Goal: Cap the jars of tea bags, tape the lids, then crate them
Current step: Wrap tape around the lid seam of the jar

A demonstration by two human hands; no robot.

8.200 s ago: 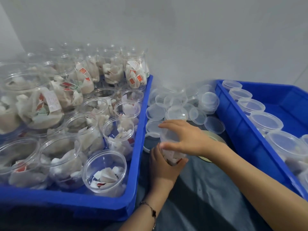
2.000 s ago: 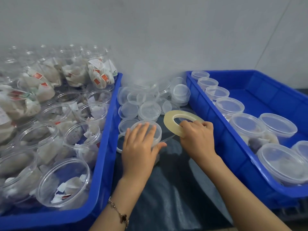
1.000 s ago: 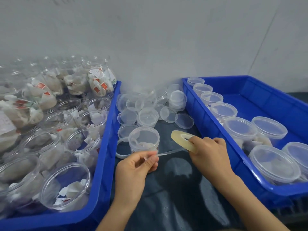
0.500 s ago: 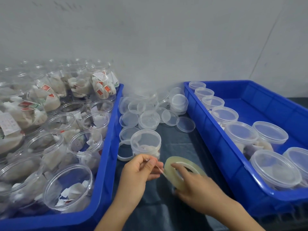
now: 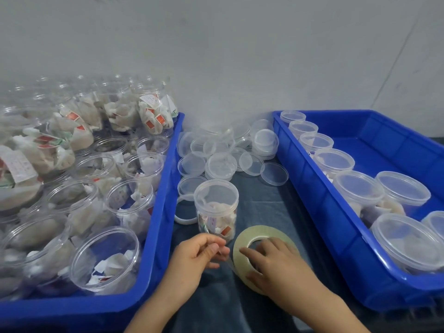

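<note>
Left of the capped jar sits the crate of open jars. Just below the jar, the left hand pinches the tape's free end; beside it the right hand grips the tape roll. Best pull the strip taut before pressing it across the lid seam.

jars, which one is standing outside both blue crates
The capped jar on the dark cloth between the crates, just beyond the left hand and the tape roll. All others sit inside a crate.
</note>
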